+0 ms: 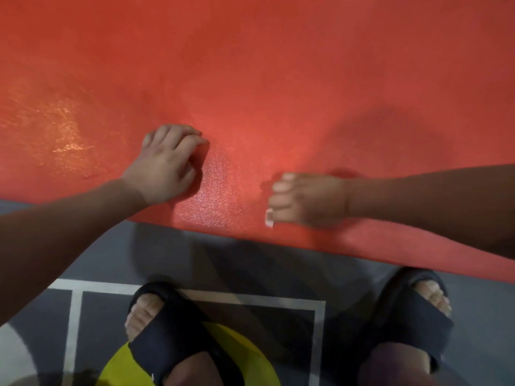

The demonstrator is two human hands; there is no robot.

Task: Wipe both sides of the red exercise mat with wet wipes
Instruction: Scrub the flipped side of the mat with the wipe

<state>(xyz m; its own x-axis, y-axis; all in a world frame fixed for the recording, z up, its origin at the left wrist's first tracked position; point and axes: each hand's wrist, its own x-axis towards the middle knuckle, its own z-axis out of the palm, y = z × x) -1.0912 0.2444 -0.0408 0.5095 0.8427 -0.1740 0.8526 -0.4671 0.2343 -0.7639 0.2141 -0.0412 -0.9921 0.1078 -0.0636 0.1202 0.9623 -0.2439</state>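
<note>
The red exercise mat (278,79) lies flat on the floor and fills the upper part of the view. Its near edge runs at a slant from mid-left down towards the lower right. Its surface is finely grained, like pebbled foam, and it glistens in two places: a wet-looking patch far left and a sparkling strip between the two hands.

The left hand (170,165) sits on the mat just inside the near edge. Its fingers are bent at the knuckles with the tips down on the red surface, and I can see nothing in its grasp.

The right hand (309,201) is close beside it, also on the mat near the edge and a little blurred. Its fingers are curled tight round a wet wipe (269,218), of which only a small pale corner pokes out below the fist.

Below the mat the floor (250,263) is smooth dark grey, marked with straight white lines (195,295) forming a rectangle and a rounded yellow patch (250,366).

The person's feet stand there in black open-toed slippers with broad, soft-looking straps. The left slipper (172,330) is on the lines and the yellow, and the right slipper (409,310) is just short of the mat's edge.
</note>
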